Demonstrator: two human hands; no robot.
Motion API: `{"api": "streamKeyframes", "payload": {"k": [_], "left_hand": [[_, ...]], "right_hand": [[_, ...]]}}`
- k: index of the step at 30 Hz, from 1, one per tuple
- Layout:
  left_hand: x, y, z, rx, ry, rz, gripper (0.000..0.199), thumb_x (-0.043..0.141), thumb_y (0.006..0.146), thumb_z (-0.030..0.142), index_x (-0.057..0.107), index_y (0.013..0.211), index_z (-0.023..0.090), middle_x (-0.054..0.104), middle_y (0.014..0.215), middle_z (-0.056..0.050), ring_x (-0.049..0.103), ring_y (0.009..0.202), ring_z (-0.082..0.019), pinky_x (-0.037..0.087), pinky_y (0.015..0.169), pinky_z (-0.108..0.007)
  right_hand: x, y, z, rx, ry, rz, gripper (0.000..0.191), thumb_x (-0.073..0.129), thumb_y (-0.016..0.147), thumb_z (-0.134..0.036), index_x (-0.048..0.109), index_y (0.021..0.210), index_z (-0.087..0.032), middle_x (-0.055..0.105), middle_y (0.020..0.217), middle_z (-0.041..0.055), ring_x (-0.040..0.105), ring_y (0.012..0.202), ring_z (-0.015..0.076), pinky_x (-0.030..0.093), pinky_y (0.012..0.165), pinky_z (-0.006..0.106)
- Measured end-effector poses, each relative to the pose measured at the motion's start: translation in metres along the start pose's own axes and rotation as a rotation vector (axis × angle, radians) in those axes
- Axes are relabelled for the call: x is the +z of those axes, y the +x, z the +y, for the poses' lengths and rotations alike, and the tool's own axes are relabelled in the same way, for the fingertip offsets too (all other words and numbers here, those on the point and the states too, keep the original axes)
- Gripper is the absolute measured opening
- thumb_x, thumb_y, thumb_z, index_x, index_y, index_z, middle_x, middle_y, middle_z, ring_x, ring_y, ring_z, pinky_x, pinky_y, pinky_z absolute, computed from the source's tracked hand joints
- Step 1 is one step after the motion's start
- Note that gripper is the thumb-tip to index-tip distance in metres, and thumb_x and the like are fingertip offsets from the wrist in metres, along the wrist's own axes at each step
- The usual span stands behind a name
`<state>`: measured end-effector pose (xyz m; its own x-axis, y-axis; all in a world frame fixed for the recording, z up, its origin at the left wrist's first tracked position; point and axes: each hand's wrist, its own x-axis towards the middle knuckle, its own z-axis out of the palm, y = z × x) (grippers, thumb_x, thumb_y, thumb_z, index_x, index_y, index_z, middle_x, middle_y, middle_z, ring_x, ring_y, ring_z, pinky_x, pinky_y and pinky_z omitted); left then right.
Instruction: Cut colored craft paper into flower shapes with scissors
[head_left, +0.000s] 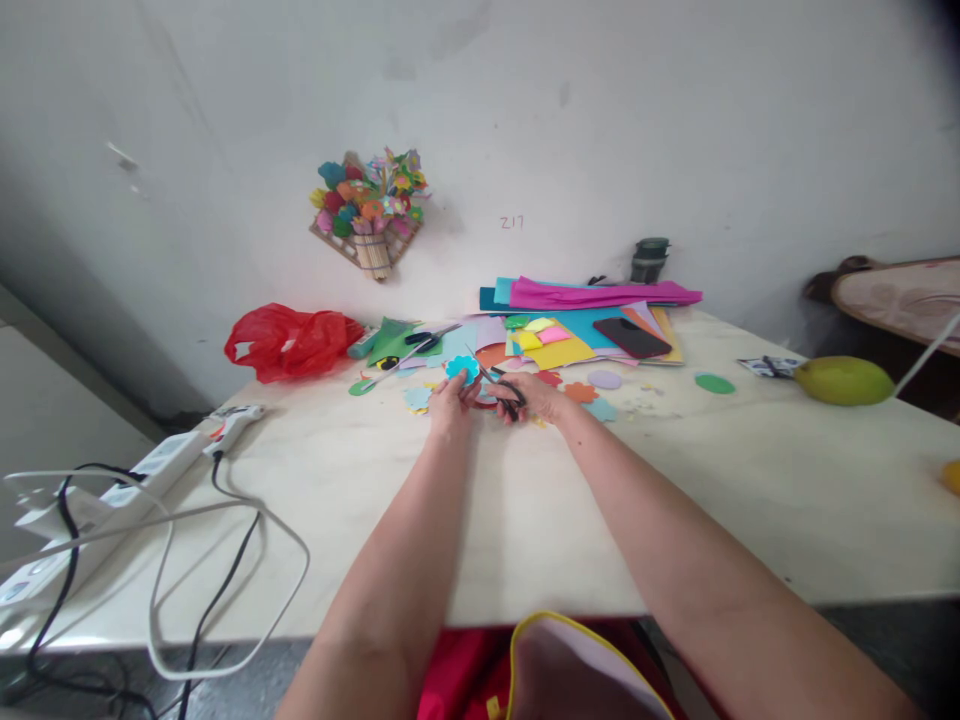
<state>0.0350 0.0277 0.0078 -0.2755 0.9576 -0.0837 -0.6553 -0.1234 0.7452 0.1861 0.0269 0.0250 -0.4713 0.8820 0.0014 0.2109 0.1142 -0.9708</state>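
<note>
A small blue paper piece with a scalloped edge (pixel 462 371) is pinched in my left hand (pixel 452 398), over the middle of the table. Just to its right, my right hand (pixel 529 392) is wrapped round the dark handles of a pair of scissors (pixel 511 396), whose blades point up and left, close beside the blue piece. Around both hands lie cut paper shapes: an orange flower (pixel 580 392), a lilac oval (pixel 604 379) and a light blue piece (pixel 417 399).
Coloured sheets (pixel 570 345) and a dark phone (pixel 632 337) lie behind the hands. A red plastic bag (pixel 289 342) sits back left. Power strips (pixel 105 520) with loose cables cover the left side. A green-yellow fruit (pixel 844 381) is at right.
</note>
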Motion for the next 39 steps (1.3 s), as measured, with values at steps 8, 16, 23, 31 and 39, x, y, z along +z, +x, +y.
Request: {"api": "streamKeyframes", "payload": {"k": [8, 16, 23, 31, 39], "left_hand": [[-0.002, 0.0031, -0.0023, 0.005, 0.024, -0.017, 0.013, 0.074, 0.071, 0.013, 0.065, 0.08, 0.014, 0.072, 0.076, -0.005, 0.072, 0.077, -0.019, 0.056, 0.074, -0.027], [-0.0039, 0.0061, -0.005, 0.009, 0.048, -0.016, 0.02, 0.078, 0.068, 0.018, 0.062, 0.08, 0.015, 0.071, 0.075, -0.004, 0.072, 0.079, -0.019, 0.055, 0.072, -0.026], [-0.0027, 0.0054, -0.0068, 0.016, 0.001, -0.018, 0.014, 0.074, 0.071, 0.013, 0.062, 0.077, 0.014, 0.07, 0.072, -0.004, 0.072, 0.072, -0.017, 0.054, 0.07, -0.025], [-0.0017, 0.0052, -0.0068, 0.013, -0.004, -0.012, 0.013, 0.074, 0.071, 0.012, 0.062, 0.076, 0.014, 0.069, 0.072, -0.004, 0.071, 0.07, -0.016, 0.054, 0.07, -0.025], [-0.003, 0.0064, -0.0077, 0.034, 0.01, -0.028, 0.02, 0.079, 0.067, 0.015, 0.061, 0.076, 0.016, 0.069, 0.072, -0.004, 0.072, 0.076, -0.019, 0.056, 0.075, -0.028]], "right_hand": [[0.0048, -0.0032, -0.0055, -0.006, 0.018, 0.022, 0.034, 0.071, 0.08, -0.044, 0.053, 0.071, -0.016, 0.065, 0.055, 0.0023, 0.056, 0.039, 0.01, 0.032, 0.03, 0.017], [0.0056, 0.0, -0.0027, -0.013, -0.003, 0.026, 0.032, 0.07, 0.08, -0.043, 0.054, 0.071, -0.017, 0.063, 0.055, 0.0011, 0.055, 0.039, 0.0095, 0.032, 0.031, 0.016], [0.0061, 0.0016, -0.0001, -0.022, -0.01, 0.03, 0.03, 0.07, 0.08, -0.042, 0.055, 0.072, -0.017, 0.063, 0.055, 0.0011, 0.055, 0.039, 0.0099, 0.032, 0.03, 0.017], [0.0068, 0.0011, -0.0016, -0.02, -0.006, 0.04, 0.03, 0.07, 0.079, -0.042, 0.056, 0.07, -0.017, 0.062, 0.054, 0.0016, 0.054, 0.039, 0.01, 0.031, 0.03, 0.017], [0.008, -0.0006, -0.0048, -0.019, -0.01, 0.043, 0.031, 0.071, 0.078, -0.042, 0.055, 0.069, -0.017, 0.062, 0.054, 0.0007, 0.053, 0.038, 0.0097, 0.031, 0.03, 0.017]]}}
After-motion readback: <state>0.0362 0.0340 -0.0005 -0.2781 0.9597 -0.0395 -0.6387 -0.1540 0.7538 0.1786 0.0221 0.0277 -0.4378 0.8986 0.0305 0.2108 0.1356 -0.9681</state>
